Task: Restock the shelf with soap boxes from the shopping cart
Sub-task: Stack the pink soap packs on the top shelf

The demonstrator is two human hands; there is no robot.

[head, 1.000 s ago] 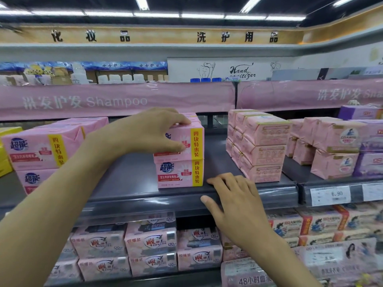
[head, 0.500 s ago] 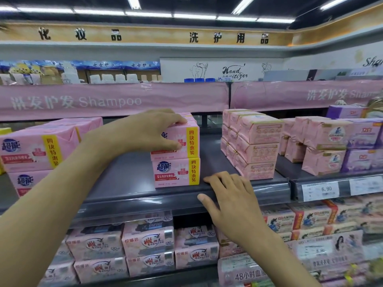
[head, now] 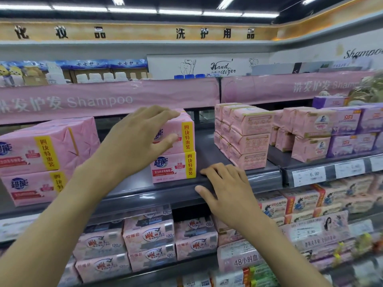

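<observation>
A pink soap box (head: 187, 132) with a yellow side band sits on top of an identical box (head: 176, 168) on the dark grey shelf (head: 209, 154). My left hand (head: 136, 141) lies over the top box's left end. Its fingers reach nearly straight across the top and the thumb touches the front face. My right hand (head: 226, 189) rests flat on the shelf's front lip, just right of the lower box, holding nothing. The shopping cart is out of view.
A stack of the same pink boxes (head: 41, 154) stands at the shelf's left. Wrapped pink soap packs (head: 246, 137) are stacked to the right, with more pink and purple packs beyond. A 6.90 price tag (head: 310, 176) hangs on the rail. Lower shelves hold several soap packs (head: 149, 239).
My left hand's fingers have loosened and straightened on the top box. The box stays stacked in place. My right hand has not moved on the shelf lip.
</observation>
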